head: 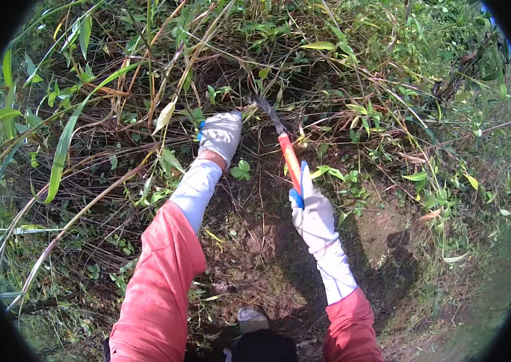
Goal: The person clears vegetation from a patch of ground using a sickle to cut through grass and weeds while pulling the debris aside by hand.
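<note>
My right hand (314, 212), in a white work glove with blue on its gripping side, is closed around the orange handle of a sickle (289, 158). The sickle's dark blade points up and to the left, its tip among grass stems (255, 111). Left of the blade is my left hand (221, 135), in a like glove, its back to the camera and its fingers curled at the edge of the matted stems. What lies inside those fingers is hidden, so I cannot tell whether they grip any stems.
Tangled dry stems and green weeds (328, 90) cover the bank ahead. Long-leaved stalks (67, 149) lean in from the left. Bare soil (255, 271) shows between my arms, with a pale object, perhaps a shoe tip (252, 319), at the bottom.
</note>
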`<state>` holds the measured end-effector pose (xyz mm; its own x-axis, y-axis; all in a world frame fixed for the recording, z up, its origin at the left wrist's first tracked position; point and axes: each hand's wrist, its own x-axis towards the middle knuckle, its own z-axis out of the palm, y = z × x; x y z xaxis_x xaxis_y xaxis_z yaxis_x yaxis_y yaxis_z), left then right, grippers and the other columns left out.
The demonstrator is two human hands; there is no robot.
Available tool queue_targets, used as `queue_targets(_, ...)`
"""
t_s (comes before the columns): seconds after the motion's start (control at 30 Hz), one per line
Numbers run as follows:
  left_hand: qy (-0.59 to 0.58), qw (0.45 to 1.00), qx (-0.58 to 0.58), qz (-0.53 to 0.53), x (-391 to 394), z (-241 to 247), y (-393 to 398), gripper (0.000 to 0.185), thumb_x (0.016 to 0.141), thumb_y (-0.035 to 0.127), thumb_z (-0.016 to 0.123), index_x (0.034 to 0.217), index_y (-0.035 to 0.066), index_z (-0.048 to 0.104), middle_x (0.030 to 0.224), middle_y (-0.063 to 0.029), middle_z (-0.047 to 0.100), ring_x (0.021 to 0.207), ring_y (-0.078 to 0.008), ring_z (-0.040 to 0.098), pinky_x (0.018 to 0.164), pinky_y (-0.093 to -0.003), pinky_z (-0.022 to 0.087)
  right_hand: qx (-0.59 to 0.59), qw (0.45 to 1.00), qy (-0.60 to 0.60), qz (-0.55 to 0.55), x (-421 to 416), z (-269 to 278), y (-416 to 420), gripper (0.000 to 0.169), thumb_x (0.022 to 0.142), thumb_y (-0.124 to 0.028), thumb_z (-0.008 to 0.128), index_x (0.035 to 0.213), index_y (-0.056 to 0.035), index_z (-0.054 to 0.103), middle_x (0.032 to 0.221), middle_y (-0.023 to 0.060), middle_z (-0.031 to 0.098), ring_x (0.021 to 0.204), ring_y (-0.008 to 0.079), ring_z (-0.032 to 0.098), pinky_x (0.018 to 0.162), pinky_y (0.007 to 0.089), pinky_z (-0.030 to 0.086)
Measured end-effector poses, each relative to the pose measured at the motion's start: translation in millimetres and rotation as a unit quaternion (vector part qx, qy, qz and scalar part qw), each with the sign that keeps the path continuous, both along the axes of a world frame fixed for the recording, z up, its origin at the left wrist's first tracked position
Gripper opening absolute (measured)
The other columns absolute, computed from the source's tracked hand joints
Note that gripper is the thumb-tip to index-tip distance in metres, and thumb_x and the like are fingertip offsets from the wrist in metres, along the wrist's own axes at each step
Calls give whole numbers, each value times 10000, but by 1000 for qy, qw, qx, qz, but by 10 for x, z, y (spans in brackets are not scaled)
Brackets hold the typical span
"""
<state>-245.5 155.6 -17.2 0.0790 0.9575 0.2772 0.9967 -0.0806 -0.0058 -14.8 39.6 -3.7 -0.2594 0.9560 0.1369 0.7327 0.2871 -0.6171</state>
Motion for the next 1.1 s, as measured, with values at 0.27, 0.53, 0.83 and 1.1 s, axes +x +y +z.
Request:
queue_targets(0.27,-86,996,-27,-25,-223,-23,-358,178,797,46,467,908,73,603,901,-136,629,832,-320,607,727,-424,478,-184,915,326,-153,-328,-1029,-1083,627,855,-28,516,1416,-101,247,712,64,556,546,129,531,496,286,454)
queue_targets(0.53,65,975,-11,-214,-1155,-385,-1844,388,738,103,572,1126,103,551,1075,-103,585,1015,-296,533,891,-423,414,-286,831,445,-170,100,-599,-2119,662,857,34,483,1435,-145,214,700,21,536,526,82,494,454,229,446)
queue_targets(0.83,-93,980,35,-170,-318,-72,-2275,722,672,247,709,1304,65,413,1207,-143,495,1117,-335,458,929,-478,358,159,984,51,-57,-299,-668,-357,580,857,-108,555,1379,-59,308,695,77,594,535,155,562,483,292,456)
queue_targets(1.1,132,982,98,-92,221,-704,-1047,833,700,296,677,1392,63,274,1471,-132,239,1352,-296,239,1104,-457,152,-13,999,17,-50,185,-815,-1408,672,827,-81,561,1409,-59,224,1118,217,577,807,355,636,686,391,509)
